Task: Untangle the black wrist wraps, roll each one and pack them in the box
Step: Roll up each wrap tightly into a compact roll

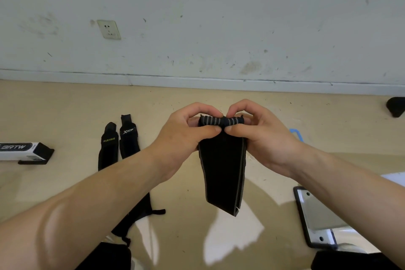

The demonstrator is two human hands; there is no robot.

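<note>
While two other wraps [108,149] lie flat and unrolled on the floor [65,112] left of centre, the job looks barely begun: the box [24,151] at the left edge shows nothing packed (its inside is hidden). At mid-frame the left hand [184,131] and right hand [260,133] both pinch the first small roll at the top of one wrist wrap [223,171], fingers curled over it. Its long axis runs up and down the frame, with the loose tail hanging toward the bottom edge.

Both hands [188,136] [260,136] pinch the wrist wrap's [222,171] rolled top.
</note>
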